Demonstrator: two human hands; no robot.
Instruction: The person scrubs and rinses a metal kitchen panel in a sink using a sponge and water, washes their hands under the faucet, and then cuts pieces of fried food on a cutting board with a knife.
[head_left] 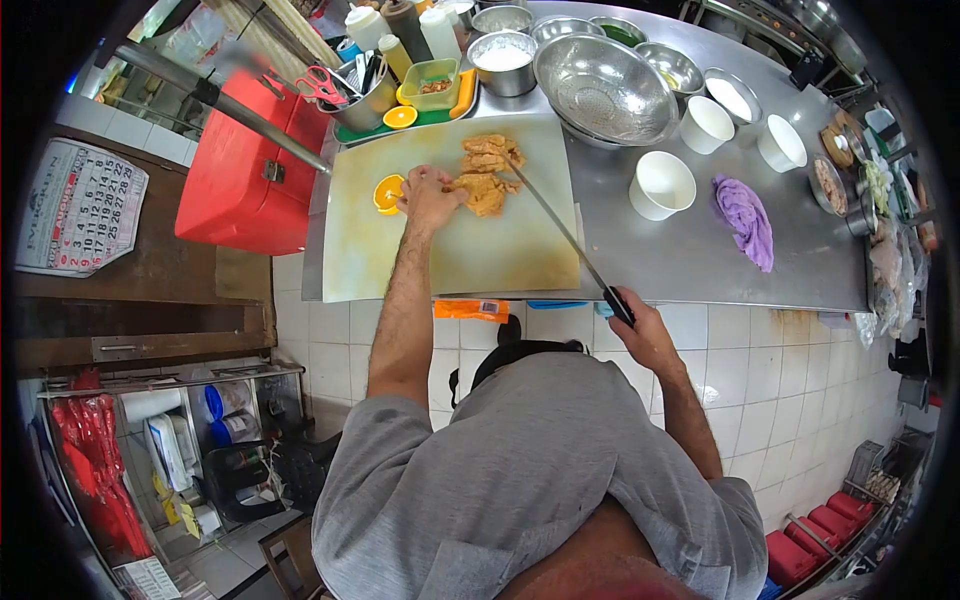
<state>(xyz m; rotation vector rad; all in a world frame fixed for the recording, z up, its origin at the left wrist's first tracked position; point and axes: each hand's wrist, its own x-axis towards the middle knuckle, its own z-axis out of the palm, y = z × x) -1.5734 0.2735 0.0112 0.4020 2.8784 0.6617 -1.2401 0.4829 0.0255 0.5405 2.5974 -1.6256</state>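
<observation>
A long knife [565, 230] with a black handle is gripped by my right hand [645, 330] beyond the front right of the white cutting board [380, 255]. Its blade slants up and left, with the tip at the golden fried chicken pieces [487, 195]. My left hand [430, 195] reaches over the board, its bent fingers at the left edge of the lower chicken piece, seemingly pinching it. A cut orange half [388, 194] lies just left of that hand. The left fingertips are partly hidden by the hand itself.
A large steel colander [605, 90] and several steel bowls stand behind the board. White tubs [663, 186] and a purple cloth [743, 222] lie to the right. A red cool box [235, 165] stands left. At the back left is a container of scissors and utensils [365, 105].
</observation>
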